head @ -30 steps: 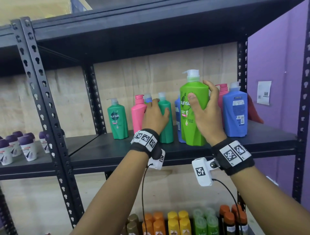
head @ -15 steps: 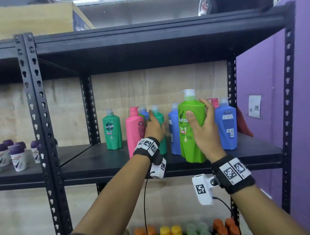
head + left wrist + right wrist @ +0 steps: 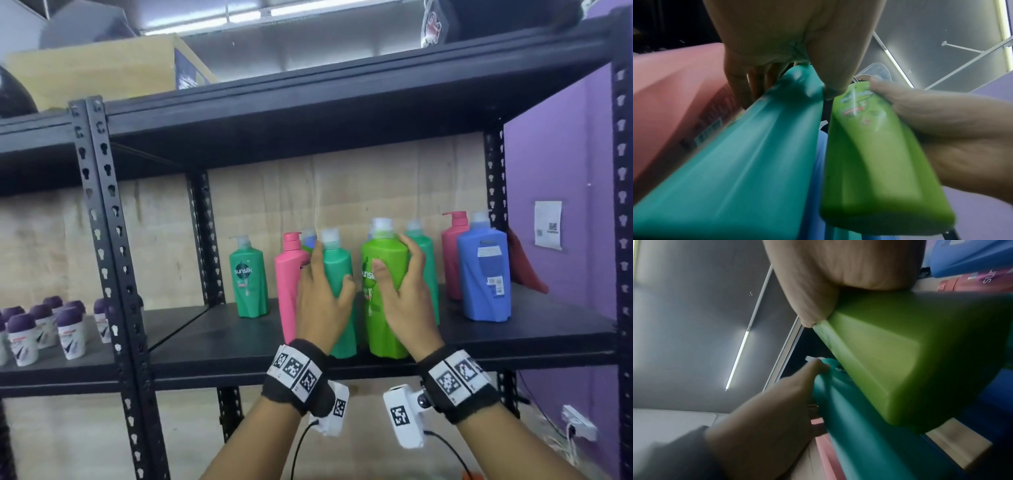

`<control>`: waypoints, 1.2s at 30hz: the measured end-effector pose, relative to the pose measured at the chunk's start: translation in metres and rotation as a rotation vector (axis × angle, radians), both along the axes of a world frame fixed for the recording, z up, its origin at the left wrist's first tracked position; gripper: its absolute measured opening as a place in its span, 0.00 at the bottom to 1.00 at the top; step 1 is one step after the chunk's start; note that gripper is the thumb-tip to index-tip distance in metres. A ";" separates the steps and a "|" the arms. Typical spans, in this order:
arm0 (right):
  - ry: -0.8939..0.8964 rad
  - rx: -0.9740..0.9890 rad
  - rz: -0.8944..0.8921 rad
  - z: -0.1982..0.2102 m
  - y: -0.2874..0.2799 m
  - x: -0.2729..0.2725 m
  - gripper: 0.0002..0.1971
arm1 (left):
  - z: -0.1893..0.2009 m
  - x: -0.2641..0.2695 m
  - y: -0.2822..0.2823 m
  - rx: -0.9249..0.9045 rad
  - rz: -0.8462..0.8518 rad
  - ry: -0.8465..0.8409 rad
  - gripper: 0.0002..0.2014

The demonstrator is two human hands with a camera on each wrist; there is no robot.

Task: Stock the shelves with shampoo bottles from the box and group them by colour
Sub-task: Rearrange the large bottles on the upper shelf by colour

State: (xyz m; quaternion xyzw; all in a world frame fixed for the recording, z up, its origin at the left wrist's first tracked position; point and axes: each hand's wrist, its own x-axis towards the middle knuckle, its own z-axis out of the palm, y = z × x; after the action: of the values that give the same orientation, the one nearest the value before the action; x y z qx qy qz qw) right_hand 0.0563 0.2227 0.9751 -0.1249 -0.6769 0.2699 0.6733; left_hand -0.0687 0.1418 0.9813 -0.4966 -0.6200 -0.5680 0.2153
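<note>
My left hand [image 3: 322, 291] grips a teal-green bottle [image 3: 339, 274] near the front of the black shelf [image 3: 239, 342]; the same teal-green bottle [image 3: 748, 162] fills the left wrist view. My right hand [image 3: 404, 287] wraps round a bright green Sunsilk bottle [image 3: 383, 260], seen again as the bright green bottle [image 3: 900, 361] in the right wrist view. The two held bottles stand side by side. A pink bottle [image 3: 289, 277] is just left of my left hand. Another teal-green Sunsilk bottle [image 3: 248, 277] stands alone further left. A third teal-green bottle [image 3: 428, 260] is behind my right hand.
A pink pump bottle [image 3: 452, 253] and a blue bottle [image 3: 484, 274] stand at the shelf's right, near the purple wall [image 3: 555, 205]. Small purple-capped bottles [image 3: 44, 325] fill the left bay. A slotted upright post [image 3: 106, 260] divides the bays. A cardboard box [image 3: 102, 75] sits on top.
Both hands have drawn their bottles toward the shelf's front edge and closer together. The head view has tilted upward, so the lower shelf of small bottles has dropped out of sight.
</note>
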 end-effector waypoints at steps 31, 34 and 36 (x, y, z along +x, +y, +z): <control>-0.712 0.204 -0.430 0.043 0.027 -0.040 0.26 | -0.007 0.004 -0.008 0.265 -0.234 -0.231 0.31; -0.734 0.205 -0.436 0.043 0.026 -0.038 0.29 | -0.008 0.005 -0.008 0.266 -0.235 -0.245 0.33; -0.746 0.206 -0.393 0.042 0.026 -0.034 0.30 | -0.009 0.004 -0.007 0.267 -0.241 -0.245 0.35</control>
State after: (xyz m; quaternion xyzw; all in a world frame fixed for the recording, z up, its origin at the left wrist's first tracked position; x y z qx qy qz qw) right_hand 0.0223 0.2490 1.0172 -0.2727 -0.8607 0.0042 0.4299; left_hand -0.0645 0.1353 0.9724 -0.4616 -0.4968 -0.7228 0.1327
